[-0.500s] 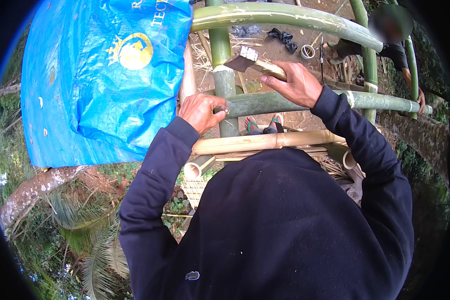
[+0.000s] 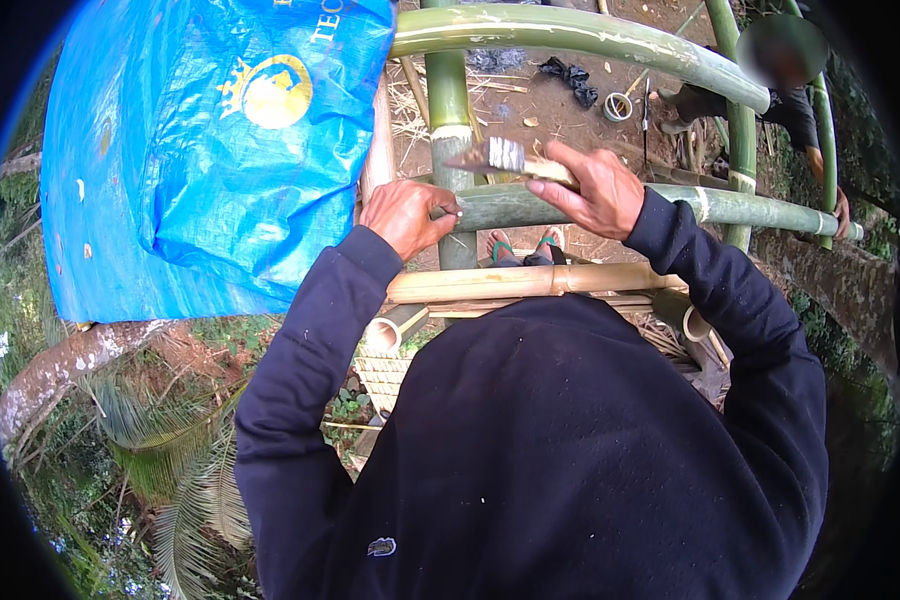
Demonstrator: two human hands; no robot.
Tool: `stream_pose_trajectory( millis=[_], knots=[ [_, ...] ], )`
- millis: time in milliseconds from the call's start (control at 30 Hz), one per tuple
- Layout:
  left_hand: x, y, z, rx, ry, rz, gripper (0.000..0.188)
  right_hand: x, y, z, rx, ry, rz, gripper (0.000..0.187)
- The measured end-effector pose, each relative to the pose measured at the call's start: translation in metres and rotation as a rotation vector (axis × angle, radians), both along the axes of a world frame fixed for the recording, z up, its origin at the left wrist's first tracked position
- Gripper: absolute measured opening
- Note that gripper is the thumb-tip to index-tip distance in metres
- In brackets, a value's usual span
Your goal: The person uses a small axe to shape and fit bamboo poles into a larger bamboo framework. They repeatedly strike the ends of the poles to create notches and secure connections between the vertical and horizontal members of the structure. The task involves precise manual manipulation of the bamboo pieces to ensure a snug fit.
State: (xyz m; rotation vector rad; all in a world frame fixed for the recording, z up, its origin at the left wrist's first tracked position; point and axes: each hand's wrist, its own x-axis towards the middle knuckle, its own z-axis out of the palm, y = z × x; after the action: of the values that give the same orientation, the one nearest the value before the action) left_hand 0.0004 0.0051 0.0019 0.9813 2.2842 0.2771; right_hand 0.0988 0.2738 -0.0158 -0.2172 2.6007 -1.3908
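Observation:
My left hand (image 2: 407,217) is closed in a pinch on a small nail-like piece (image 2: 459,211) with a pale tip. It rests where a green bamboo pole (image 2: 500,208) meets an upright-running bamboo post (image 2: 450,105). My right hand (image 2: 605,190) grips the wooden handle of a hatchet (image 2: 507,155) with a dark blade and a whitish head. The tool hovers just above the pole, blade side toward the left, apart from the pinched piece. Nearer my body, a pale yellow bamboo pole (image 2: 500,285) lies crosswise.
A blue tarp (image 2: 210,190) covers the left side, touching my left hand's surroundings. Another curved bamboo pole (image 2: 580,32) crosses beyond. A white bucket (image 2: 617,107) and black plastic (image 2: 570,80) lie on the dirt. At the right, a co-worker's hand (image 2: 842,205) is at the pole's end.
The hatchet has come down and toward me, and its head has turned in my right hand. My left hand stays at the joint with its pinch.

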Motion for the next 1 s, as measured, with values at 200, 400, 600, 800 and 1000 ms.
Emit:
stream_pose_trajectory(
  millis=[200, 400, 600, 800, 1000],
  knots=[
    [0.000, 0.004, 0.007, -0.011, 0.041, -0.006, 0.018, 0.013, -0.007, 0.002, -0.007, -0.003, 0.128, 0.039],
    [0.001, 0.001, 0.006, 0.076, 0.039, 0.005, 0.019, 0.014, -0.008, -0.015, -0.112, 0.031, 0.182, 0.033],
    [0.001, -0.001, 0.002, 0.002, 0.030, -0.002, 0.019, 0.014, -0.012, -0.025, -0.113, -0.029, 0.231, 0.029],
    [0.002, 0.000, 0.003, 0.027, 0.031, 0.011, 0.020, 0.017, -0.015, -0.035, -0.024, -0.061, 0.301, 0.033],
    [0.001, 0.000, 0.000, -0.060, 0.057, -0.032, 0.019, 0.011, -0.021, -0.039, 0.042, -0.108, 0.388, 0.029]
  ],
)
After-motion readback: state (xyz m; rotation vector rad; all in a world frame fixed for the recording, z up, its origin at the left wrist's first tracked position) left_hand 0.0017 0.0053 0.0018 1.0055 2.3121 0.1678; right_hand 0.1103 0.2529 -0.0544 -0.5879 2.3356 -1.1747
